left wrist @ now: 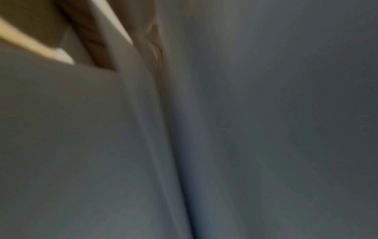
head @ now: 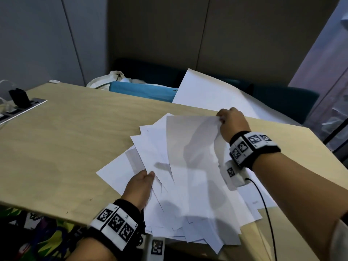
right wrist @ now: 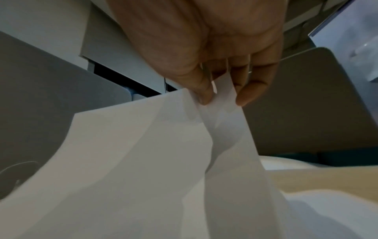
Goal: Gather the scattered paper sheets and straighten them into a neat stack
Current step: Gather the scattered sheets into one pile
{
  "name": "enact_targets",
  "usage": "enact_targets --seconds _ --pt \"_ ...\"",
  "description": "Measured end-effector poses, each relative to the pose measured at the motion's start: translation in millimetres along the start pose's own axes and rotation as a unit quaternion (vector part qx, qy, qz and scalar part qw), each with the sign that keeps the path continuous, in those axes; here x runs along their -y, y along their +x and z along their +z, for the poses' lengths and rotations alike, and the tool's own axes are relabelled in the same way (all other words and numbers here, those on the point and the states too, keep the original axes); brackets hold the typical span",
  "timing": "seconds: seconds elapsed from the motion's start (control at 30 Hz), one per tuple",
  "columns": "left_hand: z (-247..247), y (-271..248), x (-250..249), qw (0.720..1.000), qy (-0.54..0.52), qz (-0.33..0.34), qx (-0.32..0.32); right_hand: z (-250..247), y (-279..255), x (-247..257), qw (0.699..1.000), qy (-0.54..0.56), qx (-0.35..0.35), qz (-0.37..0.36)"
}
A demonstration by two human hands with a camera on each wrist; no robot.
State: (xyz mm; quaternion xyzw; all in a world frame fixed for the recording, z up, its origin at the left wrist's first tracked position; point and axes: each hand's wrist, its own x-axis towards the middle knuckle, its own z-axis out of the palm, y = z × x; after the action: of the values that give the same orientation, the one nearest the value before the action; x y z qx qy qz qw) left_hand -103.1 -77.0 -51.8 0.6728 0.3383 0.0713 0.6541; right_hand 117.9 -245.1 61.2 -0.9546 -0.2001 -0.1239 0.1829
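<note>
Left hand (head: 140, 187) gripping fanned paper sheets (head: 188, 185) near edge, right hand (head: 232, 123) pinching far corner.

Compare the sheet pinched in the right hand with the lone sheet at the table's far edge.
The pinched sheet is lifted and buckled by the right hand; the far sheet is untouched. The pinched sheet overlaps the fanned pile; the far sheet lies apart, overhanging the table. Both are blank white.
</note>
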Motion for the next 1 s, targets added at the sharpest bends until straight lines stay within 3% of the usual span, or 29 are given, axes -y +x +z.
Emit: enact_targets --seconds 0.1,0.17,0.27,0.33,0.4,0.53,0.7,0.83,1.0 --pt "1.1 -0.3 2.1 1.000 -0.002 0.010 0.000 14.7 -3.2 20.6 0.997 0.061 -0.037 0.013" --pt "1.6 -1.3 1.3 1.000 -0.010 0.009 -0.001 13.8 -15.5 29.7 0.996 0.090 -0.020 -0.003" --pt "1.5 -0.8 4.1 1.000 -0.020 0.011 -0.003 -6.5 -54.3 32.0 0.989 0.062 0.127 -0.049" --pt "1.6 0.3 7.0 0.999 -0.031 0.021 -0.002 -24.2 -90.2 27.8 0.965 0.062 0.251 -0.039" --pt "2.6 -1.3 7.0 0.999 -0.043 0.034 -0.003 -33.1 -123.7 25.0 0.948 0.065 0.309 -0.035" --pt "2.0 -5.2 3.5 0.998 -0.053 0.031 0.015 -12.1 -165.0 23.6 0.916 0.021 0.390 -0.094" --pt "3.2 -16.2 -0.8 0.997 -0.052 0.049 0.021 10.2 -182.2 24.4 0.924 -0.041 0.348 -0.155" --pt "5.7 -35.3 -9.7 0.994 -0.061 0.091 0.028 5.2 -179.6 33.6 0.924 -0.018 0.351 -0.153" --pt "6.0 -40.8 -13.2 0.985 -0.130 0.090 0.071 -10.3 -177.5 42.8 0.929 0.019 0.351 -0.115"
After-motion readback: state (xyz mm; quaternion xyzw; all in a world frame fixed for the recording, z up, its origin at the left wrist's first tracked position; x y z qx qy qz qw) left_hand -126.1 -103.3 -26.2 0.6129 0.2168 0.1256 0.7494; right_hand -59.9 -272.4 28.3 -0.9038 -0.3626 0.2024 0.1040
